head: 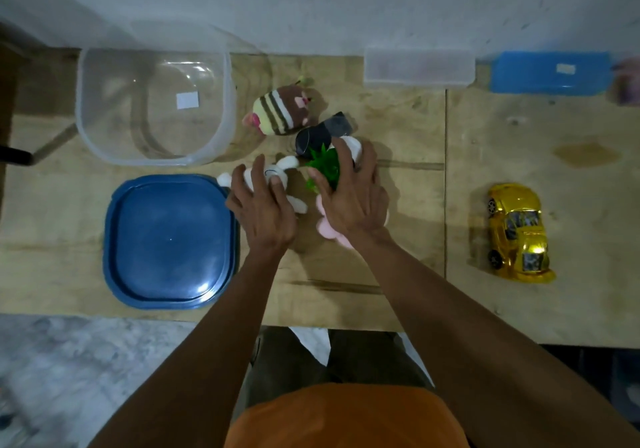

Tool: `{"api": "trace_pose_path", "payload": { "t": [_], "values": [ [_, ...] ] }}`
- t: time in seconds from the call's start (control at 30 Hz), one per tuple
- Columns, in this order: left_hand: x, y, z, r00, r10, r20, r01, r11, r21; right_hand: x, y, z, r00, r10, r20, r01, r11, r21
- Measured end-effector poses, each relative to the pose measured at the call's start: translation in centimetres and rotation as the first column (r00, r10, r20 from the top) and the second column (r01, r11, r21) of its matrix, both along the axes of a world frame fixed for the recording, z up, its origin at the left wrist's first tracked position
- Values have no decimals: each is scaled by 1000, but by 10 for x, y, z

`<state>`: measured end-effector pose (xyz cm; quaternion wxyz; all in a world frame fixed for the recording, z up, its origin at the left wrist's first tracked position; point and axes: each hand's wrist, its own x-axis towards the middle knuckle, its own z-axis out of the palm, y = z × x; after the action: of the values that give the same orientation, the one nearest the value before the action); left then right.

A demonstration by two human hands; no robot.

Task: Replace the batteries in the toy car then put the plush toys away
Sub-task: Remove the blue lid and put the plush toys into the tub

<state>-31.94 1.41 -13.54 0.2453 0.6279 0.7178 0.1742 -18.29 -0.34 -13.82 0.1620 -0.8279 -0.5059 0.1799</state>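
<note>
Far left on the wooden counter: a clear tub, open, with its blue lid lying flat just in front of it. Centre: a cluster of plush toys. A striped plush lies apart beside the tub; the left hand curls its fingers over a white plush, gripping it. The right hand presses with spread fingers on a pink plush with green leaves (a dark grey plush lies just behind, touching the leaves). Rear right: a clear box, then a blue box against the wall. Right: the yellow toy car stands on its wheels, well apart from both hands.
</note>
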Motion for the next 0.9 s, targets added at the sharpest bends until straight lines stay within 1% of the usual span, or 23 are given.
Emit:
{"api": "trace_pose_path", "payload": {
  "t": [0.1, 0.23, 0.33, 0.47, 0.63, 0.77, 0.9],
  "values": [
    [4, 2, -1, 999, 49, -14, -50, 998, -30, 1, 1, -1, 996, 56, 72, -57, 998, 9],
    [5, 3, -1, 998, 40, -38, -42, 998, -44, 6, 8, 2, 998, 51, -42, -53, 997, -59],
    [2, 5, 1, 999, 36, -39, -39, 997, -73, 6, 7, 5, 997, 37, -71, -40, 998, -40],
    [0, 4, 5, 999, 26, -24, -28, 997, -79, 8, 10, 9, 993, 29, -114, -39, 996, -85],
    [-2, -8, 22, 998, 53, 27, -51, 995, -84, 10, 4, 14, 985, 5, -170, -23, 994, -104],
    [-11, -19, 45, 996, 65, 58, -62, 997, -50, 3, -6, 25, 975, -18, -220, 2, 997, -73],
    [-28, -17, 71, 990, 92, 107, -94, 996, 10, -6, -8, 51, 957, -84, -277, 81, 996, -22]
  ]
}}
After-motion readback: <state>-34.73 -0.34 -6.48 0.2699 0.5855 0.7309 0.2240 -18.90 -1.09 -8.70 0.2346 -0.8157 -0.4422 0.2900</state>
